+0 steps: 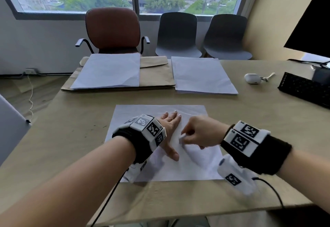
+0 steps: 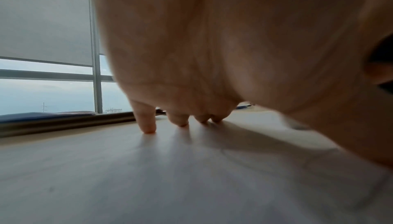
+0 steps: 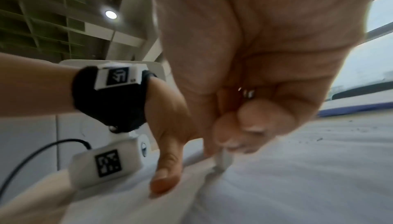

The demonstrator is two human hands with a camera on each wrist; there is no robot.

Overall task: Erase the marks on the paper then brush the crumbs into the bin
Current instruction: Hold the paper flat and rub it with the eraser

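A white sheet of paper (image 1: 192,169) lies on the tan table in front of me. My left hand (image 1: 170,128) lies flat on it with straight fingers (image 2: 146,123), pressing the sheet down. Just right of it, my right hand (image 1: 196,133) pinches a small white eraser (image 1: 182,138) whose lower end touches the paper (image 3: 297,168). In the right wrist view the eraser (image 3: 223,160) sticks out below the curled fingers, beside my left thumb (image 3: 168,168). Dark crumbs (image 3: 319,139) lie scattered on the sheet at the right. No bin is in view.
Two more paper stacks (image 1: 109,71) (image 1: 203,75) lie at the table's far side, one on a brown envelope (image 1: 157,76). A white earbud case (image 1: 252,78) and a black keyboard (image 1: 305,89) sit at the right, under a monitor (image 1: 314,21). Chairs (image 1: 112,30) stand behind.
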